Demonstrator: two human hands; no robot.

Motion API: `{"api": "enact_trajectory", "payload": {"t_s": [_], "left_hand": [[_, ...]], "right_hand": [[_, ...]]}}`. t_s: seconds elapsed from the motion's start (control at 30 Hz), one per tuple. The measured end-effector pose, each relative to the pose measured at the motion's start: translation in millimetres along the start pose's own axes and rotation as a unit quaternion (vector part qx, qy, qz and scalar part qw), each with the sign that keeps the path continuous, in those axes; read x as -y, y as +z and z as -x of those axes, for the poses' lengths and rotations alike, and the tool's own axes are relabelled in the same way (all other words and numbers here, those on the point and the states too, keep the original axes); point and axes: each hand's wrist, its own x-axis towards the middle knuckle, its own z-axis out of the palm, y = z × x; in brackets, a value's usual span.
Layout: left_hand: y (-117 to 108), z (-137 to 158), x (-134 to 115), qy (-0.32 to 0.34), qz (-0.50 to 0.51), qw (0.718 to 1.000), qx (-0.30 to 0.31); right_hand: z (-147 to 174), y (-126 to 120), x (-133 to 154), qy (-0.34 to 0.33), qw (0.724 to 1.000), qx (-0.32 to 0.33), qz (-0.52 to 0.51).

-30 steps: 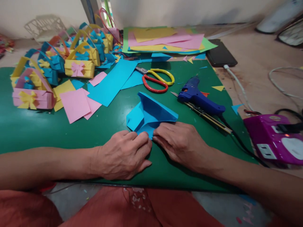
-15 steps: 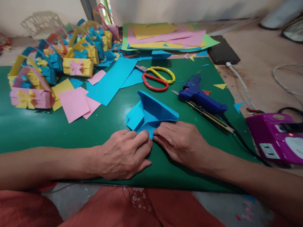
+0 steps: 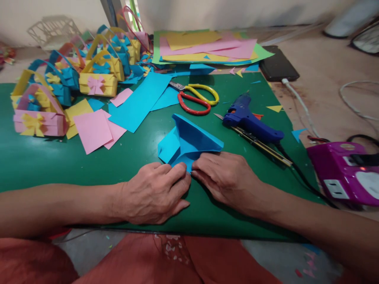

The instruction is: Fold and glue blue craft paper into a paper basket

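A partly folded sheet of blue paper (image 3: 195, 136) rests on the green table board (image 3: 124, 169), its far side standing up like an open pocket. My left hand (image 3: 158, 191) lies across its near left edge, fingers curled down on the paper. Close by on the right, my right hand (image 3: 225, 177) pinches the near right edge between thumb and fingers. The part of the paper beneath my fingertips is hidden. Beyond it lie scissors (image 3: 197, 98) with one yellow and one red handle. To the right is a blue glue gun (image 3: 251, 120), with a slim cutter knife (image 3: 260, 146) alongside.
Several small paper baskets (image 3: 97, 84) stand at the back left. Pink squares (image 3: 93, 132) and a blue strip (image 3: 142, 100) lie in front of them. Coloured sheets (image 3: 207, 45) are stacked at the back. A phone (image 3: 278, 63) and a purple power socket box (image 3: 340, 173) sit at right.
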Motion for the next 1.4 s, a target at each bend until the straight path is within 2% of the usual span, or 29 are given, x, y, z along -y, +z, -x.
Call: {"api": "enact_trajectory", "payload": {"t_s": [0.23, 0.47, 0.67, 0.8, 1.07, 1.4], "left_hand": [[0.0, -0.6, -0.5, -0.007, 0.001, 1.0, 0.006], [0.1, -0.7, -0.9, -0.003, -0.005, 1.0, 0.01], [-0.2, -0.1, -1.3, -0.005, -0.011, 1.0, 0.008], [1.3, 0.6, -2.7, -0.007, -0.022, 1.0, 0.007], [2.1, 3.5, -3.9, -0.014, -0.015, 1.0, -0.012], [-1.7, 5.9, -6.8, -0.029, -0.015, 0.999, -0.031]], "right_hand": [[0.6, -0.9, 1.4, 0.002, 1.0, 0.0, 0.004], [1.8, -3.3, 4.3, 0.049, 0.999, 0.008, 0.017], [1.9, -4.7, 3.8, 0.04, 0.999, 0.006, 0.027], [4.6, -10.1, 6.9, 0.005, 0.999, 0.019, 0.031], [16.5, -14.3, 20.1, -0.108, 0.981, -0.013, 0.161], [19.7, -11.9, 21.0, -0.116, 0.977, 0.008, 0.177]]}}
